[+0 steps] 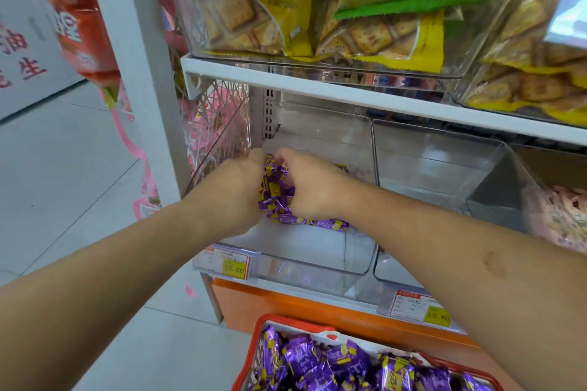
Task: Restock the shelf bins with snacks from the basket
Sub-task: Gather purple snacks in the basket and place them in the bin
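Both hands are inside the leftmost clear bin on the lower shelf. Left hand and right hand face each other, fingers curled around one bundle of purple snack packs held between them, above the bin floor. A few purple packs already lie on the bin floor just under the right wrist. The red basket sits below, well stocked with the same packs.

Risks, as judged:
- The bundle is loose, and packs could slip out between the palms if the hands part unevenly.
- Released near the low front lip, packs may slide out onto the floor.
- The neighbouring bin stands empty, so a careless toss could land there and mix stock.
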The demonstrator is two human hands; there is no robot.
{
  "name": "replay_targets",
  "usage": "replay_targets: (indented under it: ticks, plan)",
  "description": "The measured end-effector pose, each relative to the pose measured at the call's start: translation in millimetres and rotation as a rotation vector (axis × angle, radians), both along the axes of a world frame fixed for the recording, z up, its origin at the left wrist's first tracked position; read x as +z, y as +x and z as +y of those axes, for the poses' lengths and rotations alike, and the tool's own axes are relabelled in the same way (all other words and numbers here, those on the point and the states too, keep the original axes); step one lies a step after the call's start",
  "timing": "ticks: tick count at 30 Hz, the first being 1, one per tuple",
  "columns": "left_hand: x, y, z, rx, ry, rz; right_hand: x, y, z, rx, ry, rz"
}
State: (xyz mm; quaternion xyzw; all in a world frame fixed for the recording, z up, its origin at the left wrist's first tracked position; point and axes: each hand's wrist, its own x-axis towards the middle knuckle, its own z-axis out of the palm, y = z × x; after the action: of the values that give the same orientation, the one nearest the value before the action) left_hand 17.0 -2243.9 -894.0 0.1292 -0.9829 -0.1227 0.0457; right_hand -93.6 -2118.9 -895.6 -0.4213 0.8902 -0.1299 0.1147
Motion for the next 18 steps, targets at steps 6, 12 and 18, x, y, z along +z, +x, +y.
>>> replay_targets:
  ticks: [6,12,18]
  plan:
    - [-9,0,-2,-0.044,0.112,0.097,-9,1,0,0.062,0.020,0.038]
    - [-20,2,-8,-0.018,0.187,0.199,-11,1,-1,-0.019,-0.018,-0.019]
    - [-6,-2,5,0.248,0.236,0.280,-3,3,-2,-0.133,-0.255,-0.270]
